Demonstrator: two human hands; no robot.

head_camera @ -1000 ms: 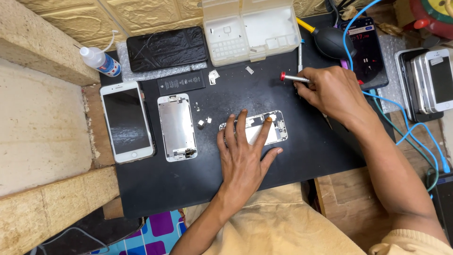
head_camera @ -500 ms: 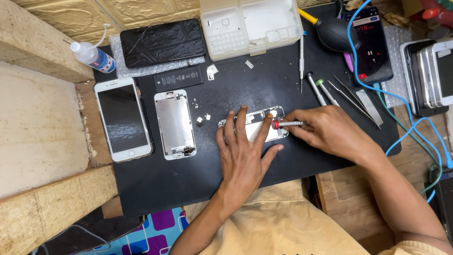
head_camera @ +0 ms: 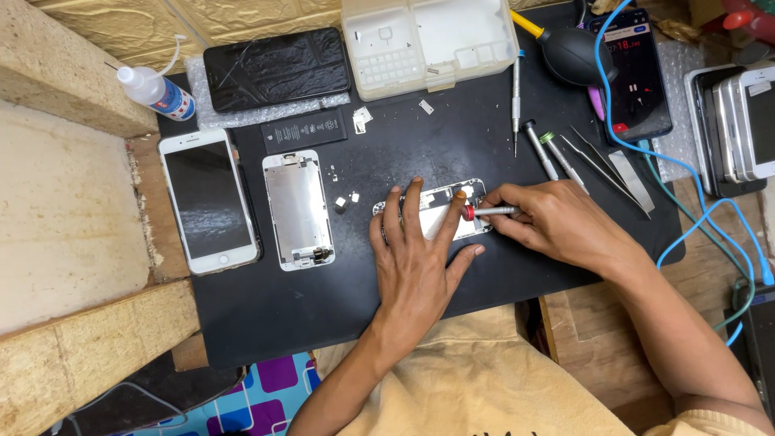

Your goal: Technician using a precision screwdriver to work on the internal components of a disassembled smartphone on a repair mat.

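Note:
An opened phone body (head_camera: 440, 211) lies on the black work mat (head_camera: 266, 315). My left hand (head_camera: 416, 258) presses flat on it, fingers spread. A small screwdriver with a red collar (head_camera: 483, 211) is gripped in my right hand (head_camera: 557, 222), its tip over the phone body's right part. Left of my hands lie a detached silver screen panel (head_camera: 299, 208), a white phone (head_camera: 207, 199), a black battery (head_camera: 305, 129) and a few tiny loose parts (head_camera: 347, 200).
A clear parts box (head_camera: 424, 40) and a cracked black phone (head_camera: 276, 68) sit at the mat's back. More screwdrivers (head_camera: 539, 147), tweezers (head_camera: 601, 165), a black air blower (head_camera: 575, 53), a lit phone (head_camera: 638, 69) with a blue cable, and a squeeze bottle (head_camera: 153, 89) surround the mat. Stacked phones (head_camera: 739, 125) lie right.
My right hand brought the red-collared screwdriver from the mat's back right down to the phone body. Since half a second ago it has barely shifted. My left hand stays pressed on the phone.

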